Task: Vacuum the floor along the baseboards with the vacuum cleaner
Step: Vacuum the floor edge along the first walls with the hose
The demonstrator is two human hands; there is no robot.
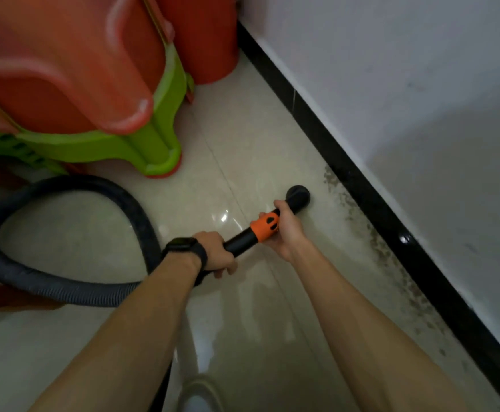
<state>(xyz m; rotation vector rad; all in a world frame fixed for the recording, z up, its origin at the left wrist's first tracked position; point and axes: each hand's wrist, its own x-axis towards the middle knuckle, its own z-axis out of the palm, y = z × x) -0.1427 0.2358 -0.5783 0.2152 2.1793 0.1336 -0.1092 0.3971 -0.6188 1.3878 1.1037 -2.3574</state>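
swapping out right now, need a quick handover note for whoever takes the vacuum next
Left hand: fingers curled round the black wand, behind the orange collar.
Right hand: grips the wand just ahead of the collar.
Nozzle is down on the floor, close to the black baseboard but not touching it. Hose loops off left, near the stacked stools.
Done: cannot tell.
Left: dark specks along the baseboard.

Left grip and right grip curled, apparently tight, extended forward.
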